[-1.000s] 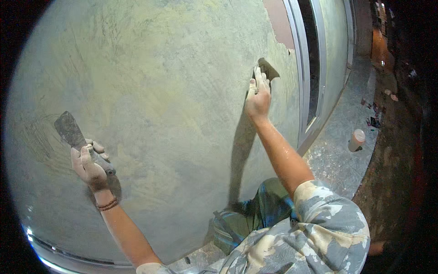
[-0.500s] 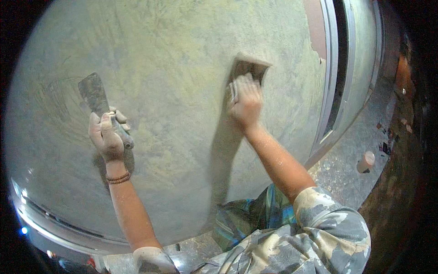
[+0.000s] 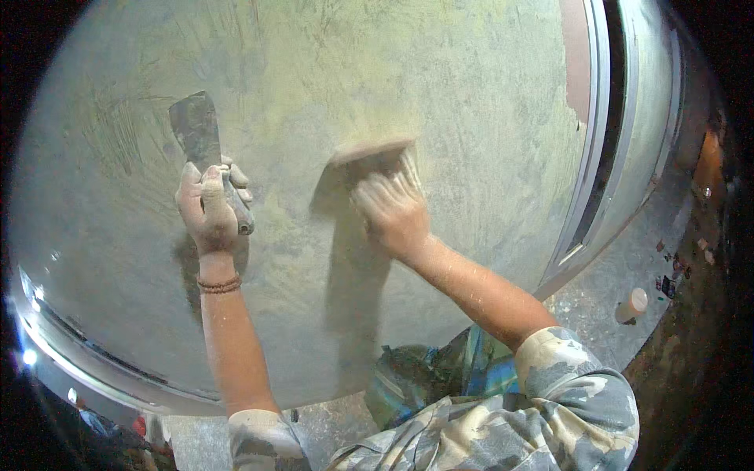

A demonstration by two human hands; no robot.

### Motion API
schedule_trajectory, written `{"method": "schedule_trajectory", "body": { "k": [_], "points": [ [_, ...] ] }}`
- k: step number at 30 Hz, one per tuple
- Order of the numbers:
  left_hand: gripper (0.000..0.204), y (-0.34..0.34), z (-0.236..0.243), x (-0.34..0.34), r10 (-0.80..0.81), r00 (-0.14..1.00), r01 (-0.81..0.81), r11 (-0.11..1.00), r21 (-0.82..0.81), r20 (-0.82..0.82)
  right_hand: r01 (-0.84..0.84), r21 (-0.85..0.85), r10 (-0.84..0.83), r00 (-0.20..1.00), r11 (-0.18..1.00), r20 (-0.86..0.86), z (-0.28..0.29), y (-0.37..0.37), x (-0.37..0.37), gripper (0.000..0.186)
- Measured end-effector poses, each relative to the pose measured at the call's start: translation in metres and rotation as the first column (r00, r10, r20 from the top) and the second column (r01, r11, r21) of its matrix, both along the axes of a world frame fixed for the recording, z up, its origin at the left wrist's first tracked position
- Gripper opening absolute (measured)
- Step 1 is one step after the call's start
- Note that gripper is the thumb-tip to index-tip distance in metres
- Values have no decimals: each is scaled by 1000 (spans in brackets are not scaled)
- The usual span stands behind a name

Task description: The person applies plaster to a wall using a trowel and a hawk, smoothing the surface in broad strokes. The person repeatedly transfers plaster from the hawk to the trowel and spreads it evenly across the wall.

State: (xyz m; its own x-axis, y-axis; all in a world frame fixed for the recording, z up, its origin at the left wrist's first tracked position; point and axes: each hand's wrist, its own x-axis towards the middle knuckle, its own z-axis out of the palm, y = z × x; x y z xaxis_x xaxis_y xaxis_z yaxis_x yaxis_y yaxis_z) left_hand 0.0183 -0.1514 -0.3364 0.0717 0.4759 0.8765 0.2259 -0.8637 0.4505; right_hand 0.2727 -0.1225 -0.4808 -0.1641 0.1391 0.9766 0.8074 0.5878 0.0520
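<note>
My left hand (image 3: 210, 206), coated in pale dust or paste, is closed round the handle of a putty knife (image 3: 196, 125). Its smeared grey blade points up, in front of the wall. On the right, my right hand (image 3: 393, 208) is blurred by motion and grips a broad, brownish plate-like spreader (image 3: 373, 155). The spreader's long pale edge lies against the wall surface (image 3: 314, 78), which is mottled grey-green with streaks and smears. The fingers cover most of the spreader's lower part, so its exact kind is hard to make out.
A grey frame with a dark gap (image 3: 601, 133) bounds the wall on the right, beside a bare pinkish strip (image 3: 576, 63). On the speckled floor at right lies a pale cylindrical container (image 3: 632, 304), with small scraps (image 3: 671, 275) nearby. A bright light (image 3: 30, 357) shines at far left.
My right hand and the spreader have swept left and down across the wall, and the spreader has turned. My left hand with the putty knife appears slightly higher and farther right.
</note>
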Motion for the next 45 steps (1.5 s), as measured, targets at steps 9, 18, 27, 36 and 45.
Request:
{"method": "schedule_trajectory", "body": {
  "k": [9,18,27,36,45],
  "points": [
    [18,1,3,2,8,1000,-8,999,-33,2,213,-25,-208,916,977,-342,53,4,34,38],
    [20,-3,6,4,5,1000,-6,1000,-23,-21,81,-23,-83,995,996,-63,28,-7,27,45],
    [19,-5,3,4,17,1000,-16,1000,-21,7,-14,-36,12,998,999,-65,-100,6,-13,26],
    [19,-6,4,6,19,1000,-18,999,-49,13,224,-114,-251,834,968,-492,-52,40,76,33],
    [20,-2,4,0,-14,999,16,998,-60,30,9,-98,-8,1000,995,12,-131,-12,23,32]
  ]
}}
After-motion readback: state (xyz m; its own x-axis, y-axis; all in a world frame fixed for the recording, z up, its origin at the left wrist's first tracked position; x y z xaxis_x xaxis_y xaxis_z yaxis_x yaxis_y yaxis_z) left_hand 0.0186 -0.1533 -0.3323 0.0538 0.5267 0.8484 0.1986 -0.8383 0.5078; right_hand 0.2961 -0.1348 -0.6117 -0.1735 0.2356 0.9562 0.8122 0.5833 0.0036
